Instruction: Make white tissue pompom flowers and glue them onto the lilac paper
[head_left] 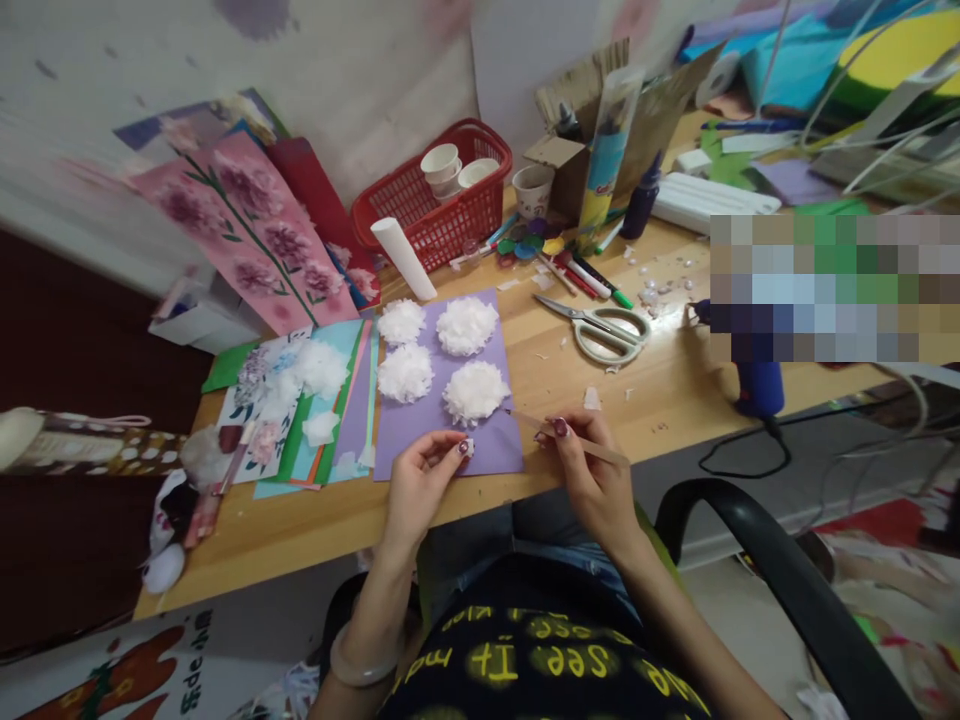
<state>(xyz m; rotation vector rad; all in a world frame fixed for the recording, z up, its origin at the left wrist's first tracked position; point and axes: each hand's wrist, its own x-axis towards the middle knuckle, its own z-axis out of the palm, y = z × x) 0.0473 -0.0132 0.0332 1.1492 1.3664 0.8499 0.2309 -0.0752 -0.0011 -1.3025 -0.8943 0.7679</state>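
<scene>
A purple sheet [491, 462] lies at the table's front edge, with several fluffy white paper flowers on it. The nearest flower [475, 392] is just above my hands. My left hand [426, 472] is over the sheet's lower edge, thumb and fingertips pinching a small white piece [469, 448], perhaps paper. My right hand [592, 465] is closed on a thin pale stick [529, 418]. The stick's dark tip points left, close to the nearest flower's right side; I cannot tell whether they touch.
Scissors [611, 332] lie right of the sheet, with markers [589, 275] behind them. A white paper roll [403, 258] and red basket [469, 218] stand at the back. Left are layered coloured papers [352, 420] and a pink flower picture [251, 225]. A blue glue gun [759, 385] is at right.
</scene>
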